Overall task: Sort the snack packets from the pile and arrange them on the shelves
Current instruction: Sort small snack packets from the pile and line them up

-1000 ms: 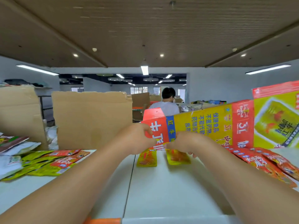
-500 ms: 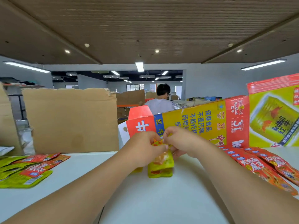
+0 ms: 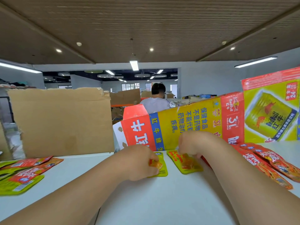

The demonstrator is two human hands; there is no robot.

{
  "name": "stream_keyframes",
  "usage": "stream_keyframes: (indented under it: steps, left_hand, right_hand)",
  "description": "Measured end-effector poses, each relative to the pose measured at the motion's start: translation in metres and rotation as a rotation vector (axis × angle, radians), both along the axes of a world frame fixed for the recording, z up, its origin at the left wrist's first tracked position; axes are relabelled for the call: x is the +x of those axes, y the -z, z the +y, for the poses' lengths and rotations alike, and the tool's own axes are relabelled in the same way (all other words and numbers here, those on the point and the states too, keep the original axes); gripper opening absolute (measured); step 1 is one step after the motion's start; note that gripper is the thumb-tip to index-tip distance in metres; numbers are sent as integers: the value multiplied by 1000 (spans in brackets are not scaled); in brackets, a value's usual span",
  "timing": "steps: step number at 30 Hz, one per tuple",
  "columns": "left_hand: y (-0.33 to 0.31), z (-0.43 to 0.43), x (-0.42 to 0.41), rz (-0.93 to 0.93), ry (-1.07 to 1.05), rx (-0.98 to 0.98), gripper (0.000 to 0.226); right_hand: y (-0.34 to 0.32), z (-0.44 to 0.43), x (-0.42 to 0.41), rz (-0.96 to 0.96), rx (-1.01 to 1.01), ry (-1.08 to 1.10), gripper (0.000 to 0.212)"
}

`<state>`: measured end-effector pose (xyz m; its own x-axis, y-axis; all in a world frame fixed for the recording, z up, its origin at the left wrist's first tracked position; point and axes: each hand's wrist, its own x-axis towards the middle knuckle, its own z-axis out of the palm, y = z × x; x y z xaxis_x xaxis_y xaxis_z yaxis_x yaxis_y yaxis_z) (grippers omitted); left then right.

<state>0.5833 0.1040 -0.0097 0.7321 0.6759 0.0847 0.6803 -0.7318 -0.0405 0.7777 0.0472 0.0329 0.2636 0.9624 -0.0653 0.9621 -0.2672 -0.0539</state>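
Head view shows your white tabletop [image 3: 162,202], with a brown cardboard sheet [image 3: 65,120] and a Red Bull carton [image 3: 186,122] standing along its far edge, and a left pile [image 3: 24,176] and a right pile [image 3: 269,163] of snack packets. Your left hand [image 3: 139,161] pinches the left yellow packet [image 3: 162,169] and your right hand [image 3: 193,143] pinches the right yellow packet [image 3: 186,164], both lying side by side mid-tabletop.

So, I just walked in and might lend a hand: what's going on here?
A person is sorting snack packets on a white surface. The left hand grips one yellow packet, and the right hand pinches the top of a second yellow packet beside it. Red packets lie at right, a mixed pile at left.
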Motion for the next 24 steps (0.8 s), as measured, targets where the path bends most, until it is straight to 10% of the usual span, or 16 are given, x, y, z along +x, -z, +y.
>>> stream_keyframes:
  steps: [24]
  left_hand:
    - [11,6,3,145,-97,30,64]
  right_hand:
    - [6,-1,-13,-223,-116,-195,48]
